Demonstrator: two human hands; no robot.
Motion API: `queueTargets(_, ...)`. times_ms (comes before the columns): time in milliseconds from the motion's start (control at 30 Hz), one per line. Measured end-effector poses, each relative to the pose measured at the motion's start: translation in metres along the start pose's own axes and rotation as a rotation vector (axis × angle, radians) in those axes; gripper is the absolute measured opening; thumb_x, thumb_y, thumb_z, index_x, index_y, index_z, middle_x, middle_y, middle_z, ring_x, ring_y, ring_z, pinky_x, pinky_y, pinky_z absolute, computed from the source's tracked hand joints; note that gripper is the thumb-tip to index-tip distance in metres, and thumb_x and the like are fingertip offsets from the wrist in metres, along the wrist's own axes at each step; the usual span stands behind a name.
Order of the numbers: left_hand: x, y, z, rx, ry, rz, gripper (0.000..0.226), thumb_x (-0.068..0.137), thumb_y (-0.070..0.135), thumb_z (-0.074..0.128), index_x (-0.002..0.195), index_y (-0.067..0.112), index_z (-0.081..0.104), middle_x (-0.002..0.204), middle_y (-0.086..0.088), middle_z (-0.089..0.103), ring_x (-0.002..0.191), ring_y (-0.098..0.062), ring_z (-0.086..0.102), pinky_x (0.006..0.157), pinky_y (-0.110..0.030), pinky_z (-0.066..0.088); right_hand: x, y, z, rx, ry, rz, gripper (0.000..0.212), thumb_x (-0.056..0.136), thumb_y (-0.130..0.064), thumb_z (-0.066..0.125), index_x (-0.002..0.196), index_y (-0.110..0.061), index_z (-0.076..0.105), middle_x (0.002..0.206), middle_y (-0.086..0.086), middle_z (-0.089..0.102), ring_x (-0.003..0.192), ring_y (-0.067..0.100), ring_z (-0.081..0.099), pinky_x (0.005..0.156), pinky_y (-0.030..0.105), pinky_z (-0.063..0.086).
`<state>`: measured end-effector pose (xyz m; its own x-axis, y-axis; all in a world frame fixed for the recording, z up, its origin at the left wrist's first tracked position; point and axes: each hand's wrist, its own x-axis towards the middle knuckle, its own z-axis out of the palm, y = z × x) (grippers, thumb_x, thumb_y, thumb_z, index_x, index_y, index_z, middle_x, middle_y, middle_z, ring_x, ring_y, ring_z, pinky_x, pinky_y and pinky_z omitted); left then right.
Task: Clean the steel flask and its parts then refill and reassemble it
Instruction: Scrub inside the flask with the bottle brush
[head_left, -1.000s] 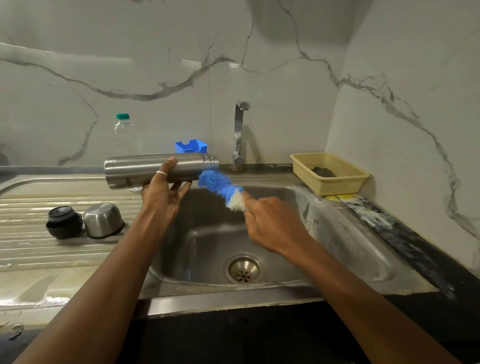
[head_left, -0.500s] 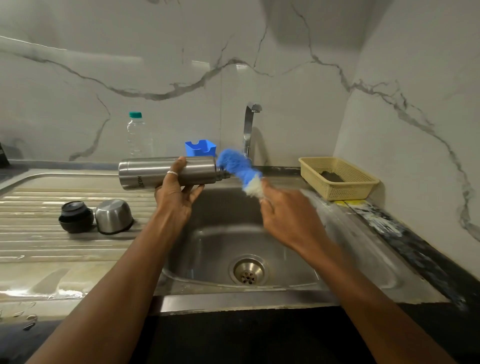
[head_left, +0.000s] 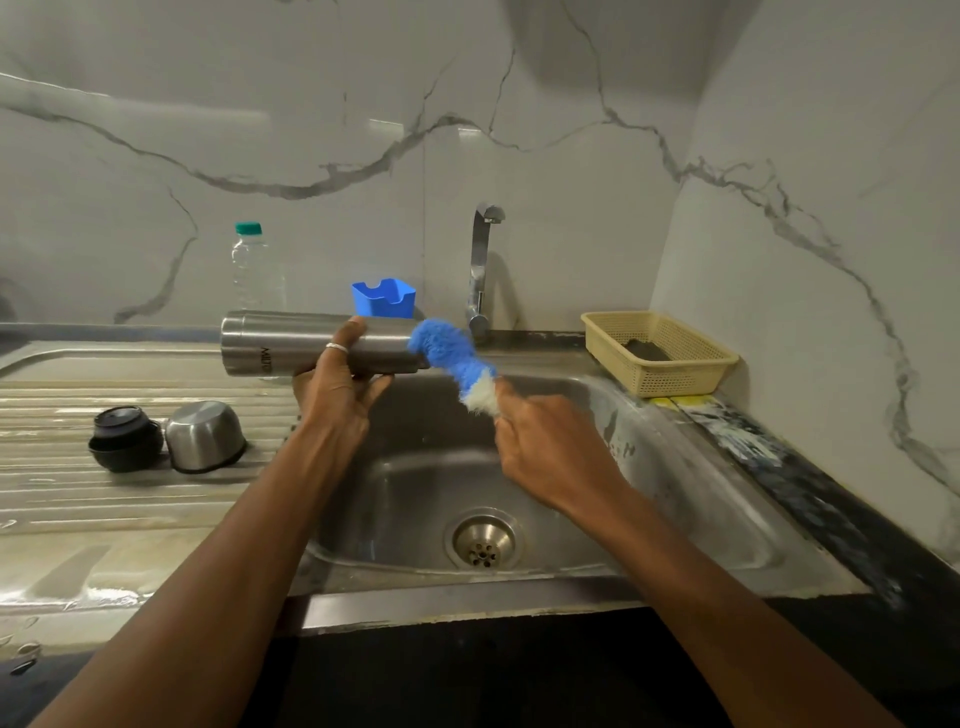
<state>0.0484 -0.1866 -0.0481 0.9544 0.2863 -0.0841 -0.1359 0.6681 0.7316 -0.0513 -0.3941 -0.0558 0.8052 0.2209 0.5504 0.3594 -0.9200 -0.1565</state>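
Flask (head_left: 280, 343) sideways, brush (head_left: 448, 354) at mouth, pad (head_left: 647, 351) in basket (head_left: 685, 376)

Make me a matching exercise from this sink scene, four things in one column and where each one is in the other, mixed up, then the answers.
1 steel flask
2 bottle brush
3 steel cup
4 yellow basket

A at the far right corner of the sink
B held sideways by the left hand
C resting on the drainboard
D gripped by the right hand

Pairs: 1-B, 2-D, 3-C, 4-A
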Motion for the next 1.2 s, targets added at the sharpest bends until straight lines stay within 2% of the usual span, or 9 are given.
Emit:
queueTargets(133, -0.004, -0.004, 0.003, 0.048, -0.080, 0.002, 0.062, 0.079, 0.024, 0.086, 0.132, 0.009, 0.058, 0.113, -0.010, 0.075, 0.097, -0.023, 0.076, 0.073, -0.038, 0.063, 0.020, -0.001, 0.004, -0.004, 0.066, 0.056, 0.046, 0.102, -0.022, 0.046, 0.146, -0.010, 0.048, 0.080, 0.009, 0.068, 0.071, 0.027, 0.065, 0.063, 0.040, 0.053)
queueTargets(267, 0.001, -0.004, 0.001, 0.025, -0.032, 0.003, 0.066, 0.076, 0.024, 0.088, 0.132, 0.007, 0.058, 0.114, -0.012, 0.074, 0.094, -0.025, 0.076, 0.069, -0.038, 0.063, 0.003, 0.001, 0.004, 0.008, 0.021, 0.041, 0.045, 0.103, -0.024, 0.046, 0.147, -0.010, 0.047, 0.079, 0.006, 0.068, 0.067, 0.022, 0.065, 0.062, 0.040, 0.056)
queueTargets(567, 0.001, -0.009, 0.004, 0.069, -0.066, 0.008, 0.071, 0.072, 0.027, 0.091, 0.132, 0.009, 0.057, 0.115, -0.011, 0.074, 0.094, -0.025, 0.076, 0.068, -0.038, 0.063, 0.012, 0.005, 0.004, 0.016, 0.015, 0.109, 0.040, 0.101, -0.024, 0.048, 0.138, -0.009, 0.053, 0.087, 0.014, 0.070, 0.078, 0.032, 0.069, 0.070, 0.045, 0.057)
queueTargets(633, 0.005, -0.006, 0.001, 0.047, -0.026, -0.002, 0.068, 0.070, 0.028, 0.092, 0.126, 0.009, 0.060, 0.114, -0.012, 0.074, 0.095, -0.025, 0.076, 0.070, -0.038, 0.064, -0.001, 0.001, 0.003, 0.038, -0.025, 0.075, 0.040, 0.102, -0.024, 0.047, 0.138, -0.009, 0.052, 0.083, 0.011, 0.070, 0.073, 0.029, 0.068, 0.067, 0.045, 0.057)
queueTargets(733, 0.005, -0.002, -0.001, 0.028, 0.006, -0.017, 0.046, 0.078, 0.026, 0.087, 0.113, 0.012, 0.060, 0.111, -0.011, 0.074, 0.097, -0.024, 0.076, 0.079, -0.039, 0.063, 0.000, -0.003, 0.005, 0.046, -0.044, 0.042, 0.041, 0.101, -0.022, 0.048, 0.140, -0.009, 0.050, 0.084, 0.011, 0.070, 0.076, 0.031, 0.068, 0.068, 0.046, 0.057)
queueTargets(867, -0.005, -0.006, 0.004, 0.057, -0.073, 0.005, 0.060, 0.080, 0.024, 0.085, 0.130, 0.010, 0.058, 0.114, -0.010, 0.074, 0.097, -0.025, 0.076, 0.075, -0.040, 0.064, 0.023, 0.001, 0.003, 0.005, 0.044, 0.120, 0.038, 0.102, -0.023, 0.050, 0.136, -0.008, 0.056, 0.093, 0.013, 0.072, 0.082, 0.029, 0.068, 0.065, 0.031, 0.045)
queueTargets(1000, -0.009, -0.006, 0.006, 0.053, -0.059, 0.006, 0.058, 0.080, 0.023, 0.085, 0.129, 0.010, 0.057, 0.114, -0.010, 0.074, 0.098, -0.024, 0.075, 0.079, -0.042, 0.063, 0.005, -0.001, 0.002, 0.020, -0.012, 0.121, 0.039, 0.101, -0.025, 0.050, 0.136, -0.008, 0.056, 0.089, 0.013, 0.071, 0.079, 0.028, 0.069, 0.069, 0.041, 0.057)
queueTargets(1100, -0.004, -0.002, 0.001, -0.004, -0.018, -0.015, 0.041, 0.082, 0.024, 0.084, 0.110, 0.016, 0.056, 0.110, -0.009, 0.073, 0.099, -0.024, 0.074, 0.081, -0.043, 0.063, -0.005, -0.001, 0.003, 0.028, -0.038, 0.080, 0.040, 0.100, -0.021, 0.050, 0.137, -0.006, 0.054, 0.083, 0.011, 0.070, 0.072, 0.028, 0.068, 0.067, 0.044, 0.057)
queueTargets(1200, 0.001, 0.004, -0.001, -0.073, -0.021, -0.051, 0.059, 0.079, 0.027, 0.087, 0.125, 0.016, 0.052, 0.117, -0.008, 0.071, 0.101, -0.026, 0.074, 0.073, -0.043, 0.064, 0.006, 0.001, 0.003, 0.014, -0.020, 0.092, 0.039, 0.100, -0.022, 0.049, 0.135, -0.006, 0.056, 0.084, 0.011, 0.070, 0.073, 0.028, 0.068, 0.066, 0.040, 0.056)
